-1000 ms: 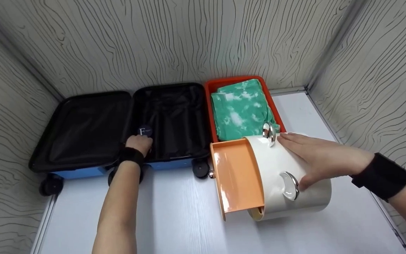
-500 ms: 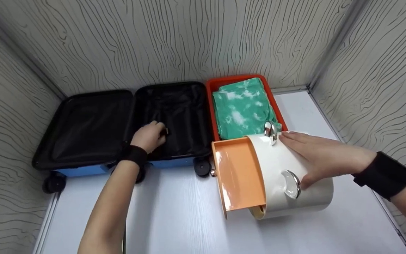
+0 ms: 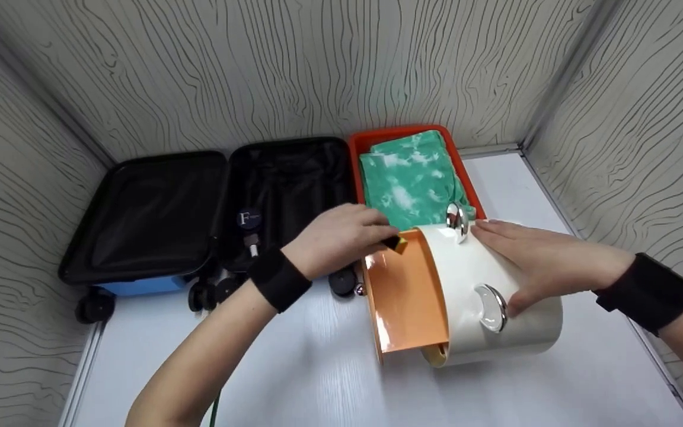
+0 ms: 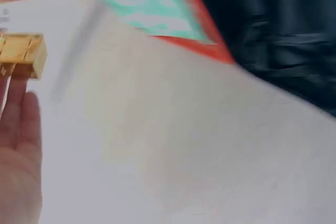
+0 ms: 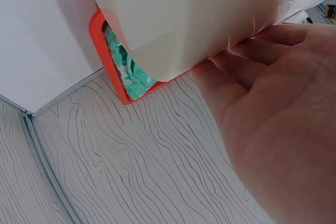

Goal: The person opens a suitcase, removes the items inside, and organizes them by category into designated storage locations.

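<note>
In the head view my left hand pinches a small block-shaped item, black with a gold end, above the orange drawer. Its gold end shows at the edge of the left wrist view; its exact kind is unclear. The drawer is pulled out of a rounded white case lying on the table, with shiny silver trim pieces. Flat on this case rests my right hand, fingers straight. The right wrist view shows its fingertips against the white shell.
An open black-lined suitcase stands left, its wheels facing me. Inside its right half lie a round dark-blue tin marked F and a small brown-and-white item. Behind the case, a red basket holds folded green-and-white cloth.
My left hand has reached into the suitcase, picked up the black-and-gold block and carried it right to above the drawer. The right hand has stayed on the white case.
</note>
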The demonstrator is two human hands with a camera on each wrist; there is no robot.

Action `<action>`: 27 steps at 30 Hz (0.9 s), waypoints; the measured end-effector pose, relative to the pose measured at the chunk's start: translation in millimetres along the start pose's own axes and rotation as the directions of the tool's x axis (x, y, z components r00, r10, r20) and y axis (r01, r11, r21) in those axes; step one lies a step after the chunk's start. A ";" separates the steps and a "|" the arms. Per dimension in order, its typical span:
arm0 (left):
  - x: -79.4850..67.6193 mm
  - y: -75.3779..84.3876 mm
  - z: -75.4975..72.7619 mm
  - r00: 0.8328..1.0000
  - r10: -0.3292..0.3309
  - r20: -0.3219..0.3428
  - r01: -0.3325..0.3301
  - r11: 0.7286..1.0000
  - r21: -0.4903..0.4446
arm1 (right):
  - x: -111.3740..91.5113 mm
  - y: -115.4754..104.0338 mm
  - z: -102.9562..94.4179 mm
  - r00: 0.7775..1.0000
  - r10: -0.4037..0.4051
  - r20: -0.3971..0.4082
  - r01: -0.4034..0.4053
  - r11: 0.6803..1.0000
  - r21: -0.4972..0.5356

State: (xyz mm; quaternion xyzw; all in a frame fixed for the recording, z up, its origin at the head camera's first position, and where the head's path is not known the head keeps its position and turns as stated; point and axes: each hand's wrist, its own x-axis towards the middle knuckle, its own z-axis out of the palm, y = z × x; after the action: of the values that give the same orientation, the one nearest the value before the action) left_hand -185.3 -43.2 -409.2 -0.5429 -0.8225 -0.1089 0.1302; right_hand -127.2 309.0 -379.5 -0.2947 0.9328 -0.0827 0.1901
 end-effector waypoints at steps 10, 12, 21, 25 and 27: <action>23.9 41.4 17.9 0.950 0.088 0.298 -0.123 0.987 0.100 | 0.6 0.0 -0.2 1.000 0.017 0.012 -0.017 1.000 -0.002; 26.8 44.1 20.9 0.940 0.093 0.329 -0.129 0.988 0.089 | 0.2 0.1 0.0 1.000 0.018 0.014 -0.018 1.000 -0.004; 41.4 53.5 26.8 0.895 0.056 0.443 -0.038 0.998 -0.049 | -0.7 0.7 1.2 1.000 -0.005 -0.011 0.005 1.000 0.015; 44.1 56.2 31.0 0.883 0.054 0.466 -0.043 0.998 -0.035 | -0.7 1.1 0.8 1.000 -0.012 -0.009 0.012 1.000 0.018; 44.5 56.7 33.0 0.880 0.052 0.471 -0.043 0.999 -0.029 | -0.9 1.6 0.6 1.000 -0.019 -0.010 0.019 1.000 0.017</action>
State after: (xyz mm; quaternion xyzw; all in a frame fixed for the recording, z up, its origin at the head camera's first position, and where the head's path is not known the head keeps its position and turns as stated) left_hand -153.0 27.8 -423.3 -0.5741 -0.8149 0.0225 -0.0760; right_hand -127.1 310.8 -380.2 -0.3017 0.9301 -0.0938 0.1872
